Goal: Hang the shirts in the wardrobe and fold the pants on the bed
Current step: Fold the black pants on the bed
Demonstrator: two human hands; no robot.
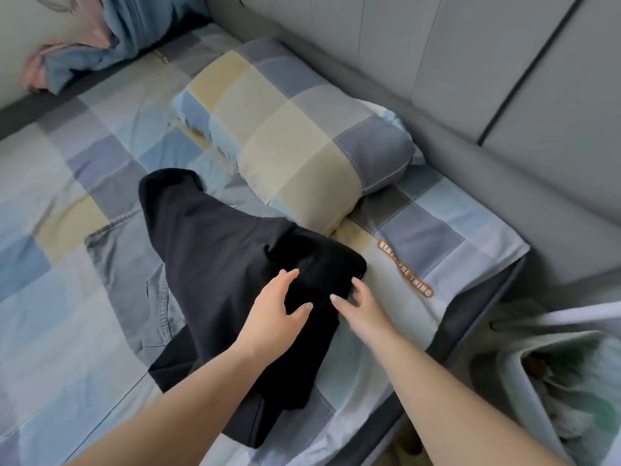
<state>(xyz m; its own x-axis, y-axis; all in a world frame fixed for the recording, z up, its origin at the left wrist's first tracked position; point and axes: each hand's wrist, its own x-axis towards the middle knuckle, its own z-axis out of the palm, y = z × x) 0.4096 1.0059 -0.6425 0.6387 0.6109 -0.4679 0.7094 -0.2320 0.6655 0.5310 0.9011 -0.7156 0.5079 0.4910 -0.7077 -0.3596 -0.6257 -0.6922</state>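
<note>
From my feed: black pants lie diagonally on the bed, one end up at 11 o'clock, the other bunched toward 5 o'clock near the bed edge, partly folded over itself. They overlap a grey denim garment spread flat beneath, at 9 o'clock of the pants. Left hand rests on the dark fabric, fingers spread fairly wide and lightly bent, thumb out toward 3 o'clock. Right hand sits just beside it at 3 o'clock, fingertips on the pants' edge, fingers loosely curved; I can't tell if it's pinching cloth. Checked pillow at 12 o'clock against the grey headboard. Bin on the floor at 4 o'clock, lined with a pale bag, contents green and blurred, unreadable. Blue-pink bedding bunched at 10 o'clock.
</note>
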